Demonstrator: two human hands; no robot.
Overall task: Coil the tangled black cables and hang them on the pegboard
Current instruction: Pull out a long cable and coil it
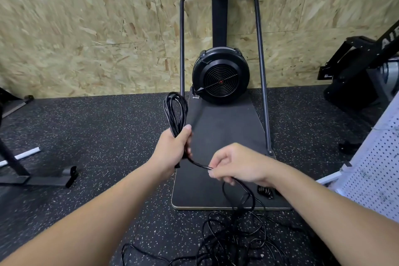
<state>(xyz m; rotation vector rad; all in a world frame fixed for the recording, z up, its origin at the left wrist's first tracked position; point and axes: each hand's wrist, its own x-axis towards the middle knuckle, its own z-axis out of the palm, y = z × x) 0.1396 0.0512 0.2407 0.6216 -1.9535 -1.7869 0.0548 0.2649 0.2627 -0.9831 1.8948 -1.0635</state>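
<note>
My left hand (173, 149) grips a bundle of black cable loops (175, 110) that stands up above the fist. From the bottom of that fist a single strand of the same cable runs down and right to my right hand (235, 163), which pinches it between the fingers. Below my right hand the cable drops into a tangled pile of black cables (233, 237) on the speckled rubber floor. A white pegboard (375, 170) leans at the right edge of the view. A small black coiled bundle (266, 192) lies on the machine's platform beside my right wrist.
An exercise machine with a black fan wheel (220, 75) and a dark flat platform (218, 136) stands against the chipboard wall straight ahead. A black metal stand foot (43, 177) is on the floor at the left. Other black equipment (362, 67) sits at the right.
</note>
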